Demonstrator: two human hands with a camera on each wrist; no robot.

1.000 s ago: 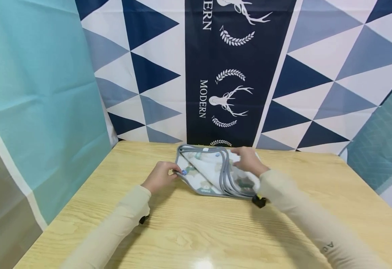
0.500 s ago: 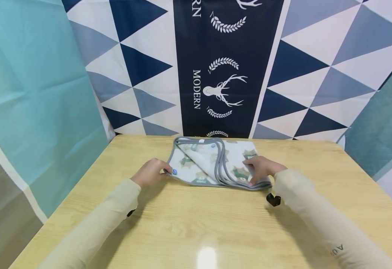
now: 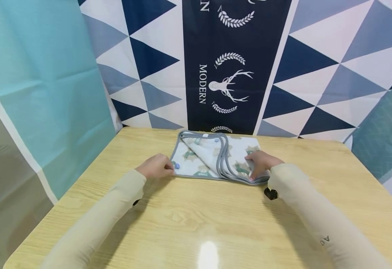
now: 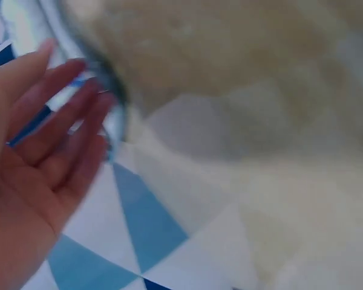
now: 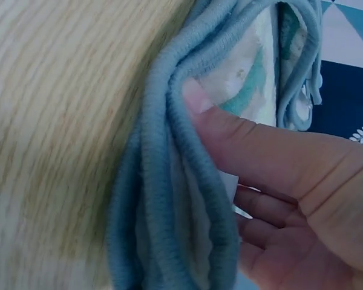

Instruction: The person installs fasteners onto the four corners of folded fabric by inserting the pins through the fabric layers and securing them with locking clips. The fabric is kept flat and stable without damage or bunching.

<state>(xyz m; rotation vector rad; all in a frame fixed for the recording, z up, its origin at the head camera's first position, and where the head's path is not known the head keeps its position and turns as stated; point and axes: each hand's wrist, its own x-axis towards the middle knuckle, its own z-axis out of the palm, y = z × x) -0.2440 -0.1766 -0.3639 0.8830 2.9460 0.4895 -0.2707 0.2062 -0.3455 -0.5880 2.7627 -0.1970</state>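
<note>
A folded baby blanket [image 3: 213, 155], white with animal prints and grey edging, lies near the table's back edge. Its left side is a single turned-open flap; the right side is stacked in several layers. My left hand [image 3: 156, 166] is at the blanket's front left corner. In the left wrist view its fingers [image 4: 78, 115] look loosely bent beside the edging, thumb apart; contact is hard to tell. My right hand [image 3: 261, 162] holds the right end. In the right wrist view the thumb [image 5: 230, 130] lies over the layered edging [image 5: 163, 121], and the fingertips are hidden behind it.
The wooden table [image 3: 182, 216] extends in front of the blanket. Behind it hangs a patterned curtain [image 3: 226, 82] with triangles and deer heads, and a turquoise curtain [image 3: 64, 93] hangs at left. Beneath the right wrist sits a small black device [image 3: 270, 193].
My right hand has moved right and down, from the blanket's back part to its right end, which now lies flatter. The left corner, earlier pinched by my left hand, has come down onto the table.
</note>
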